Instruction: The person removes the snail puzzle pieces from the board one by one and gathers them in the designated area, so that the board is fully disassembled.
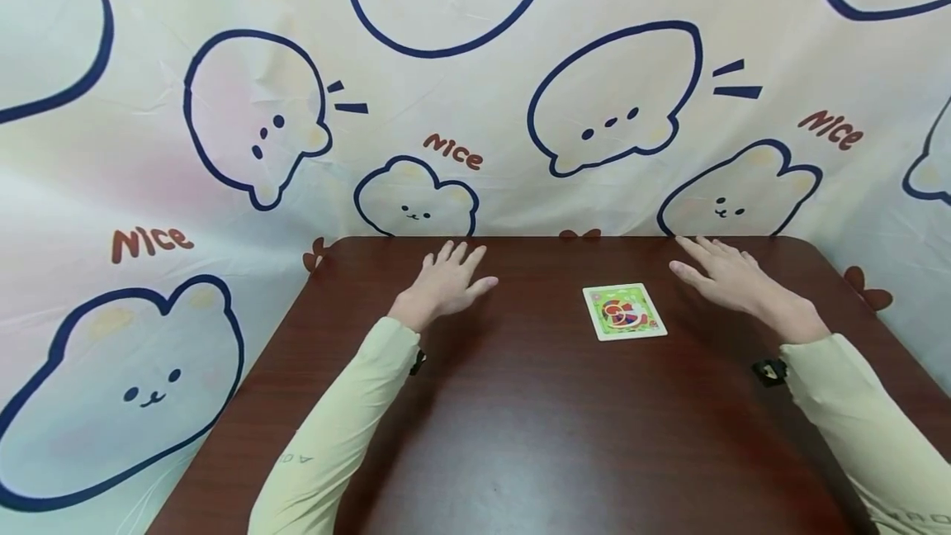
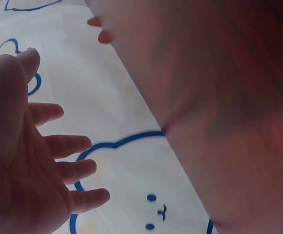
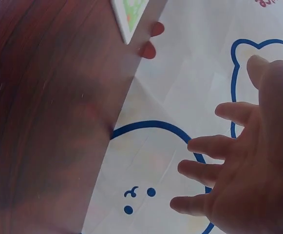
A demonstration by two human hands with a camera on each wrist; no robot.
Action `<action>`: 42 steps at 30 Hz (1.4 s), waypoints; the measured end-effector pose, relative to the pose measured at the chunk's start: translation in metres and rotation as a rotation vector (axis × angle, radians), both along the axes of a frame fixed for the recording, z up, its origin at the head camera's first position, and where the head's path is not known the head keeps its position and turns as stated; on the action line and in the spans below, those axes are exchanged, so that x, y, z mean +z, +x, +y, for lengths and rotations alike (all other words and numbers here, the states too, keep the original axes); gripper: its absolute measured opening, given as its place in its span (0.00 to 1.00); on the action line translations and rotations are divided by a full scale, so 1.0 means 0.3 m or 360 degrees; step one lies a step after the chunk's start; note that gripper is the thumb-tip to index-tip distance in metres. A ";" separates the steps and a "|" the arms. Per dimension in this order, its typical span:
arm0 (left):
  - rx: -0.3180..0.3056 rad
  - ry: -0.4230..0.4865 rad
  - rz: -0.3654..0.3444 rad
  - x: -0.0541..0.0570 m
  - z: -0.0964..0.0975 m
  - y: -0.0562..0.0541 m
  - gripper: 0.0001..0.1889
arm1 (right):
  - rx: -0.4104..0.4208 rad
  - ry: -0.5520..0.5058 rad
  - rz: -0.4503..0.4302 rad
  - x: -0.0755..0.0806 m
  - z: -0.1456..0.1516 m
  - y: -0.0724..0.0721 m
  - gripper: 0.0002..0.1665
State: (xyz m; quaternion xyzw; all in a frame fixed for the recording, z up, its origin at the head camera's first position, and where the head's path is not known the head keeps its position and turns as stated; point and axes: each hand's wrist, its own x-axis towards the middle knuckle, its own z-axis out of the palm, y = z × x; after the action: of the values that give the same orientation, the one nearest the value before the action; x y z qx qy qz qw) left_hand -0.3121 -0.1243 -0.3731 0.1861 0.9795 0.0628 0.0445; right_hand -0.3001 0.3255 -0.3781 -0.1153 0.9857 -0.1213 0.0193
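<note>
On the dark wooden table lies a flat square card or thin puzzle (image 1: pixel 625 312) with a white border and a green, red and yellow picture. Its corner also shows at the top of the right wrist view. My left hand (image 1: pixel 446 283) is held over the table left of the card, fingers spread and holding nothing. To the right of the card is my right hand (image 1: pixel 724 275), also spread, palm down and without anything in it. Neither hand touches the card. In the left wrist view the left hand (image 2: pixel 34 156) shows its extended fingers.
The brown table (image 1: pixel 520 428) has rounded far corners. Behind it and along both sides hangs a pale cloth (image 1: pixel 505 97) printed with blue-outlined bears and the word "Nice". Both forearms wear light green sleeves, with a dark device (image 1: pixel 769 371) at the right wrist.
</note>
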 end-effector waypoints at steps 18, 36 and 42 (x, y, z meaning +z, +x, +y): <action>-0.0179 -0.0016 -0.0019 -0.078 0.201 0.015 0.39 | 0.0129 -0.0114 -0.0120 -0.068 -0.050 0.011 0.48; -0.0243 -0.0075 -0.0073 -0.119 0.329 0.028 0.39 | 0.0254 -0.0067 -0.0170 -0.129 -0.108 0.007 0.53; -0.0280 -0.0117 -0.0072 -0.130 0.394 0.033 0.40 | 0.0273 -0.0021 -0.0196 -0.150 -0.108 0.005 0.56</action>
State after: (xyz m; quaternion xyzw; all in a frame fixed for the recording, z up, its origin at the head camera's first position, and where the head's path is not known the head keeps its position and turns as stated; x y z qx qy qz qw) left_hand -0.3022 -0.0062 -0.4122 0.2681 0.9598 0.0269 0.0788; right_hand -0.2988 0.2932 -0.4229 -0.1916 0.9684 -0.1326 0.0894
